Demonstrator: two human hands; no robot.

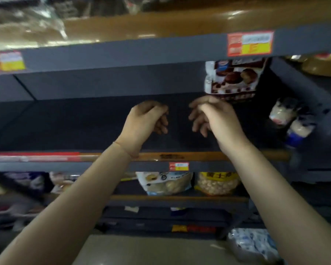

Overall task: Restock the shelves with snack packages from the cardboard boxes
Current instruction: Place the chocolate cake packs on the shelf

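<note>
Reaching into the middle shelf (65, 123) with both arms raised, left hand (145, 119) and right hand (214, 115) side by side but apart over the dark, bare stretch of shelf floor. Loosely curled fingers on each, nothing between them: neither grip holding a package. Judged as the gap between placements, hands free above the spot still to be filled.

Standing at the right end of that same shelf, a brown-and-white snack bag (233, 81), just beyond the right hand and not touching it as far as can be told. Further right, two pale jars (292, 121), tilted and blurred. On the shelf below, a white bag (164, 182) and a yellow bag (218, 183) near the middle. On the floor at near right, a blue-and-white pack (254, 243), too smeared to name. No cardboard box in view, so stock source out of sight.

Next move, as a guess: drawing both hands back clear of the shelf lip (208, 155), fetching another package from the box, then setting it upright to the left of the brown-and-white bag. Calls for care not to knock that bag, and for keeping the row tight against it.
</note>
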